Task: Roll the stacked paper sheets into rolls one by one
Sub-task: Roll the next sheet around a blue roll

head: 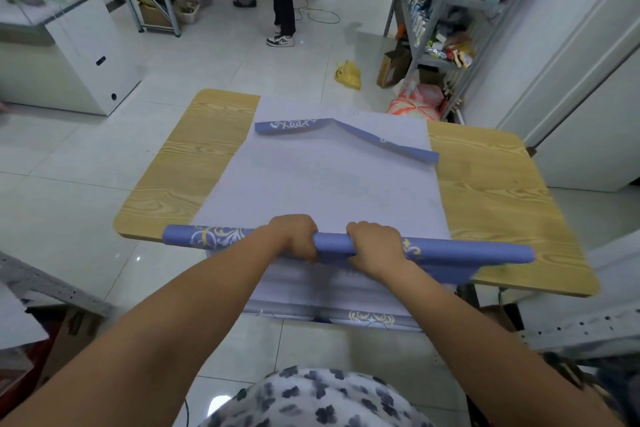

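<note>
The left hand (298, 239) and right hand (375, 246) each curled round the blue-violet patterned paper roll (450, 250), close together at its middle. The roll lay at the near edge of the pale stacked paper sheets (329, 177) on the wood-grain table (502, 204), its long axis running left to right. Equal pressure from both hands should prevent coning.
</note>
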